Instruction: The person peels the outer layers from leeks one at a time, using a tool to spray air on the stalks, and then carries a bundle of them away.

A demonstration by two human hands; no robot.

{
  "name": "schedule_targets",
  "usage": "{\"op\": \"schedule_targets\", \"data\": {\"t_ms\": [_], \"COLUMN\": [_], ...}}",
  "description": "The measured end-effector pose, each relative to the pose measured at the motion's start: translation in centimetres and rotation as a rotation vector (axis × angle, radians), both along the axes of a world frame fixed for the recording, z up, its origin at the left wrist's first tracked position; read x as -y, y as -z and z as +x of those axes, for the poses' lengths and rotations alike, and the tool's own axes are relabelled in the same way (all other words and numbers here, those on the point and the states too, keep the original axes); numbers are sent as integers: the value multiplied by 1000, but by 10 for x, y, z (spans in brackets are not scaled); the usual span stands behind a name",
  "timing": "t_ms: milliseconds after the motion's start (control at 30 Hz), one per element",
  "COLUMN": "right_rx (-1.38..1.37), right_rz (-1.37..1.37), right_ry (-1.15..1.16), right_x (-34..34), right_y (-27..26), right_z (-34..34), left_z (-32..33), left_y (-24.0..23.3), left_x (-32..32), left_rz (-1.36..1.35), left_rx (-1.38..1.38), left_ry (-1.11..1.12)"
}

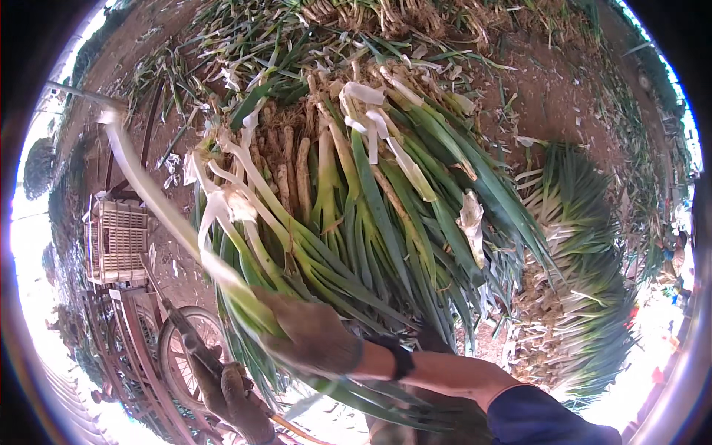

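Observation:
My right hand (311,336), in a brownish glove with a black band at the wrist, grips a long green onion (150,178) by its green leaves. The onion's pale stalk slants to the upper left, blurred at its end. At the lower left, my gloved left hand (242,400) is closed around a dark gun-like tool with a long nozzle (181,325); a yellowish hose (295,428) runs beside that hand. Before me lies a large pile of green onions (356,222), some with loose whitish skins and others with brown, soil-covered stalks.
At the left stand a slatted crate (117,242) and a metal cart frame with a spoked wheel (192,356). A long row of pale-stalked onions (578,267) lies at the right. More onions (400,16) and scattered leaves lie on the soil beyond the pile.

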State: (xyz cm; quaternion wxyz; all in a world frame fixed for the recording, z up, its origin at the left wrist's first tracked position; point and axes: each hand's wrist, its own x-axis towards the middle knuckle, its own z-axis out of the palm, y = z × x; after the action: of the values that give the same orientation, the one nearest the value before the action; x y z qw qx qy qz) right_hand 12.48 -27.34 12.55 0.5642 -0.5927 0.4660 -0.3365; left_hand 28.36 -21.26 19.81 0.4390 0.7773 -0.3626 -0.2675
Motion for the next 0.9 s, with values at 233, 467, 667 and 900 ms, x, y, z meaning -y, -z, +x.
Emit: {"op": "schedule_targets", "data": {"t_ms": [233, 467, 667, 900], "right_rx": [-525, -1378, -1388, -996], "right_rz": [46, 155, -19, -980], "right_ry": [192, 240, 58, 486], "right_x": [37, 40, 84, 305], "right_y": [85, 216, 181, -25], "right_z": [-49, -234, -263, -241], "left_z": [-19, -59, -69, -75], "left_y": [30, 63, 61, 62], "left_x": [-48, -83, -92, -96], "left_rz": [153, 319, 461, 494], "left_rx": [-178, -148, 20, -48], "left_ry": [114, 641, 770, 761]}}
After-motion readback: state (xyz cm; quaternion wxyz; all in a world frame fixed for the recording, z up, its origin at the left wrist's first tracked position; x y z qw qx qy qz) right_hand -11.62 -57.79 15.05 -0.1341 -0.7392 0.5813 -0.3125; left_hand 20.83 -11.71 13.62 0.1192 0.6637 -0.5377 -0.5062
